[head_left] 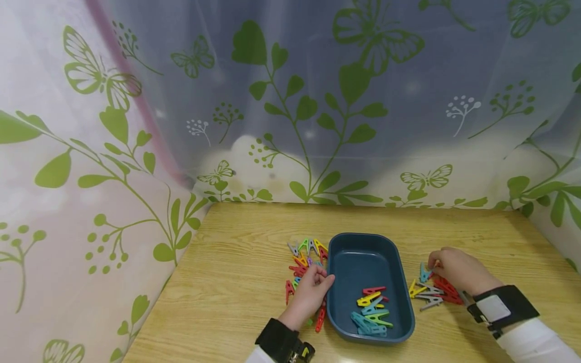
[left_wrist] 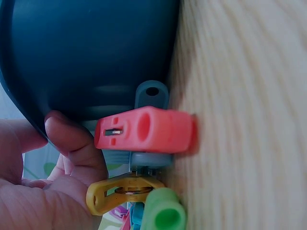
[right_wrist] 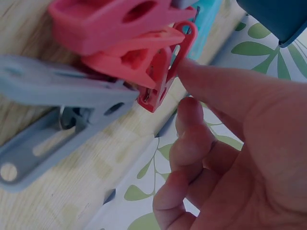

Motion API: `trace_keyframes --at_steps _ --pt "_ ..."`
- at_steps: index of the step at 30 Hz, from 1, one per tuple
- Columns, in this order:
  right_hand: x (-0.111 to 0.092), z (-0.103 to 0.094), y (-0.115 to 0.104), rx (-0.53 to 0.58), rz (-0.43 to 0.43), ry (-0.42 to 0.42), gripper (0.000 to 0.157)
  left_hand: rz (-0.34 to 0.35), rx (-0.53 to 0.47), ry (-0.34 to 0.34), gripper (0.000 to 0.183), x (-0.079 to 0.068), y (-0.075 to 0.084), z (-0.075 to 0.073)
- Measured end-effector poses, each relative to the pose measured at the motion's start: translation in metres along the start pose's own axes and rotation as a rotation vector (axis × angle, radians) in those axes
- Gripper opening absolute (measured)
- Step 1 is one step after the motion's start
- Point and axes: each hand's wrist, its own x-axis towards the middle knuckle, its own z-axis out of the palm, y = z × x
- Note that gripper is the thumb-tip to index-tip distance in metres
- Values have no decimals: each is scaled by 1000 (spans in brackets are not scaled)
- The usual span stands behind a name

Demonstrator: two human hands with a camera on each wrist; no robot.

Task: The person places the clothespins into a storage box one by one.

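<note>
My left hand (head_left: 309, 292) grips the left rim of a dark blue plastic tub (head_left: 349, 272), thumb and bent fingers at its edge. Close beside that hand in the left wrist view lie a red clothespin (left_wrist: 148, 129), a yellow clothespin (left_wrist: 122, 191) and a green clothespin (left_wrist: 165, 211). My right hand (head_left: 463, 269) reaches down at the pile right of the tub, near a light blue clothespin (head_left: 425, 273). In the right wrist view its thumb tip meets a red clothespin (right_wrist: 165, 72), while the other fingers curve loosely, apart from the thumb.
Several clothespins (head_left: 372, 322) in mixed colours lie at the tub's near end. More clothespins (head_left: 306, 247) are spread along its left side. Grey clothespins (head_left: 430, 301) and red ones lie to its right. A printed curtain (head_left: 290, 101) borders the wooden table (head_left: 254, 227).
</note>
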Motion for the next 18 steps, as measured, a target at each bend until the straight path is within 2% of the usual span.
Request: trace_keyframes --at_steps 12,18 --pt "-1 2 2 9 -37 34 11 17 -4 11 14 -1 -1 1" --pt "-4 -2 -1 -14 -41 84 10 25 -2 14 14 -1 0 1"
